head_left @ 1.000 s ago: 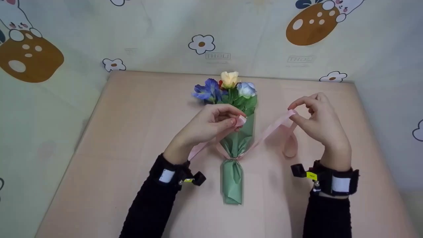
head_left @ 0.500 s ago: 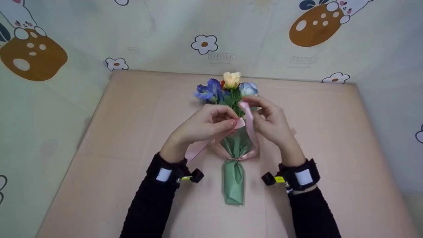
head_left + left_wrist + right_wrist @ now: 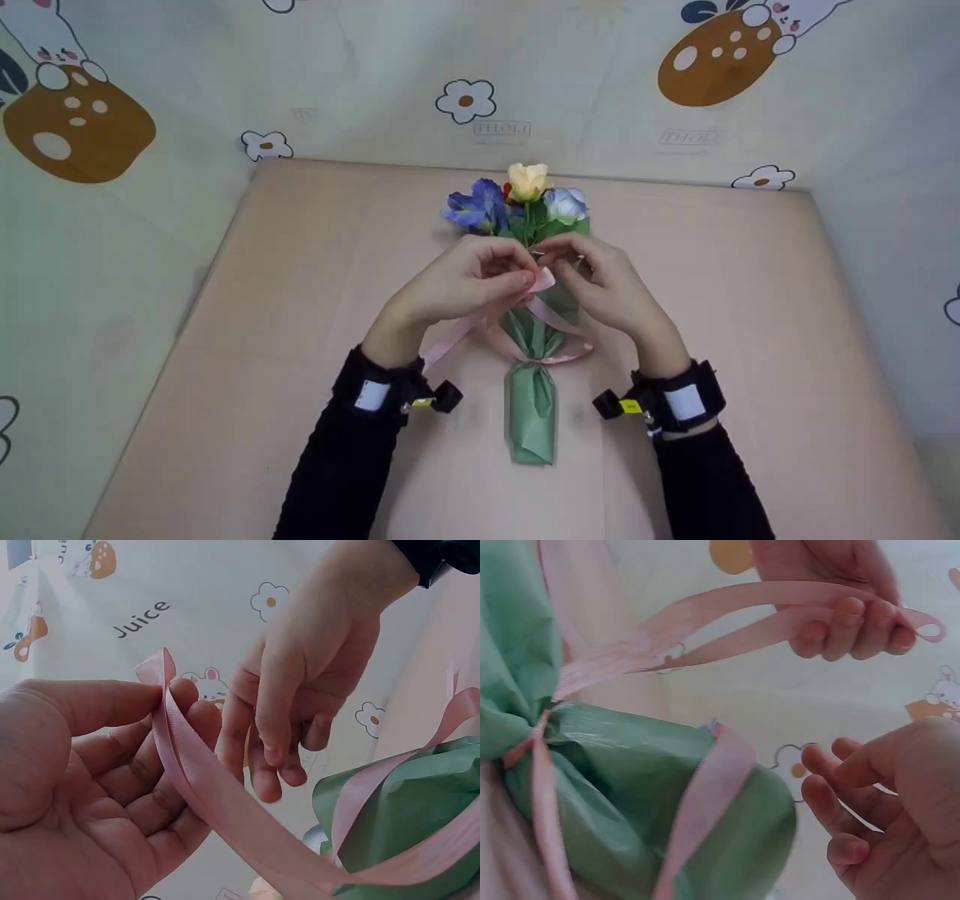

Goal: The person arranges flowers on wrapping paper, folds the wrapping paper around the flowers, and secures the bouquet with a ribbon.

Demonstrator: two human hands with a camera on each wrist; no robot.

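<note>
A bouquet lies on the table, wrapped in green paper [image 3: 531, 420] and cinched at its waist by a pink ribbon [image 3: 705, 795]. My left hand [image 3: 472, 281] is over the wrap and pinches a small ribbon loop [image 3: 166, 671] between thumb and index finger. Strands run from there down to the tied waist. Close beside it, my right hand [image 3: 607, 281] has its fingers loosely bent, with nothing between them in the right wrist view. One ribbon strand crosses the paper below both hands. Past the fingers show a cream rose [image 3: 528, 182], a purple-blue flower [image 3: 477, 206] and a pale blue flower [image 3: 565, 204].
The table [image 3: 315, 247] has a pinkish cover. Behind it and at the sides hangs a pale curtain-like backdrop [image 3: 360, 75] printed with flowers and rabbits. Dark wrist bands with small cameras sit on both wrists.
My right hand came in from the right with its ribbon strand, crossed it over toward the left hand and let it go. The left hand keeps its pinch in almost the same place.
</note>
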